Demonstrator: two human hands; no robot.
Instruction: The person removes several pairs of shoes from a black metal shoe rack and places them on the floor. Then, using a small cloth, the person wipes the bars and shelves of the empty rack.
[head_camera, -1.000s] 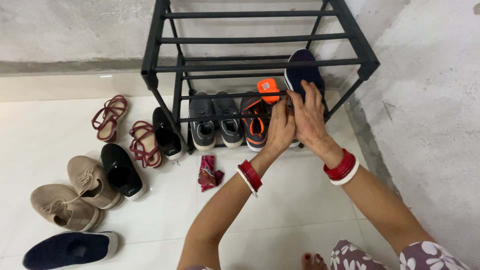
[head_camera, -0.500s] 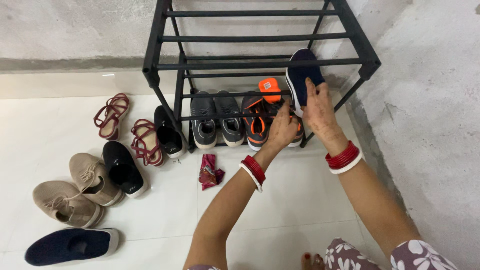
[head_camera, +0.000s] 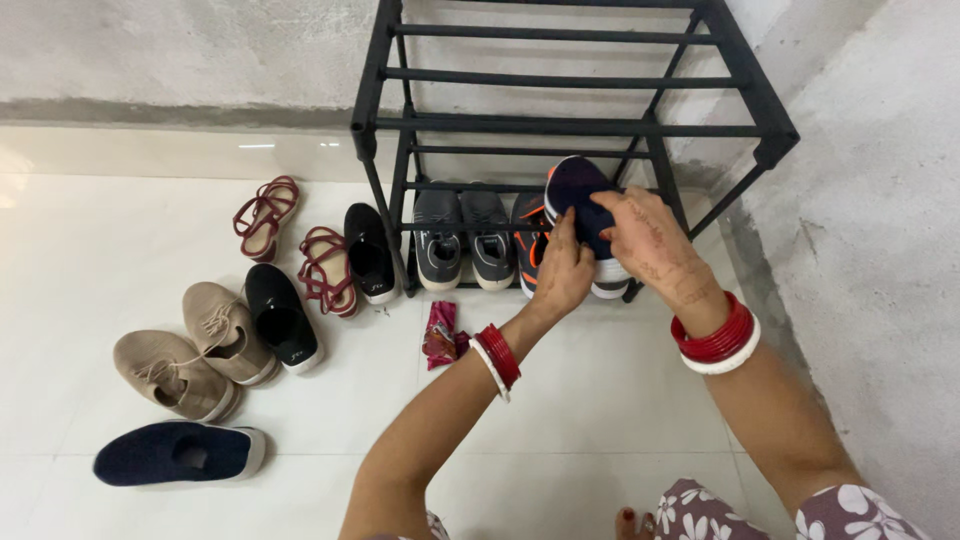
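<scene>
My right hand grips a navy slip-on shoe with a white sole from above, at the right end of the lowest shelf of a black metal shoe rack. My left hand presses against the shoe's left side, fingers pointing up. The navy shoe lies over an orange-and-black sneaker and hides most of it. A pair of grey sneakers stands to the left on the same shelf. Both wrists wear red bangles.
On the white tiled floor lie two black slip-ons, maroon sandals, beige lace-up shoes, a second navy shoe and a crumpled red wrapper. Rough grey walls close in behind and on the right.
The navy shoe has come down from the rack's upper bar to the lowest shelf, over the orange sneaker. Both hands followed it down. The view shifted left.
</scene>
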